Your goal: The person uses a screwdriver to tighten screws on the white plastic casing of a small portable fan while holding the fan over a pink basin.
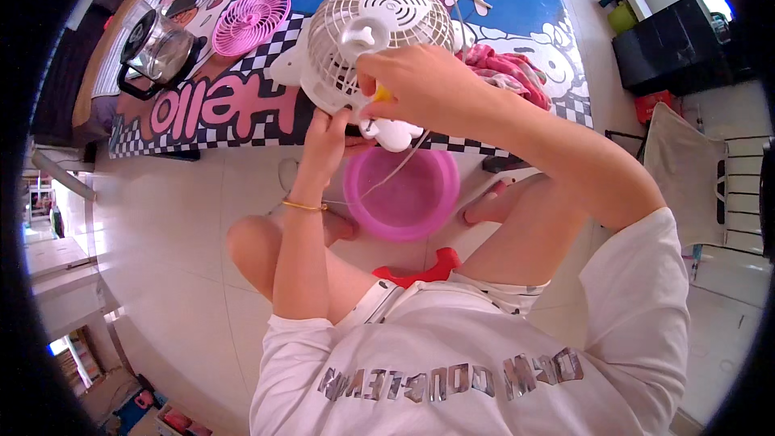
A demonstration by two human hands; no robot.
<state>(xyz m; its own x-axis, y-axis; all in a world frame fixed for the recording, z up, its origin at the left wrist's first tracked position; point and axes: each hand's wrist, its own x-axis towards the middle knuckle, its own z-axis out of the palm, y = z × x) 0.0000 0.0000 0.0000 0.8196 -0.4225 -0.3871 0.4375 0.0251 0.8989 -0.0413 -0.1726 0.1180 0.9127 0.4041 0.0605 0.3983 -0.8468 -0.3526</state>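
A white fan (347,12) with a round grille lies on the patterned table at the near edge, its flower-shaped white part (395,135) toward me. My right hand (416,85) grips a small yellow-handled tool (382,94), apparently a screwdriver, with its tip at that part. My left hand (327,141) holds the fan's lower left edge from below, fingers curled on it. A thin white cord (406,160) hangs from the fan past the table edge.
On the table (121,133) are a pink grille (250,20), a clear jug with black trim (161,52) and a crumpled red-pink cloth (517,77). A pink basin (401,226) stands on the floor between my legs. A black cabinet (666,48) and a beige chair (678,178) are at right.
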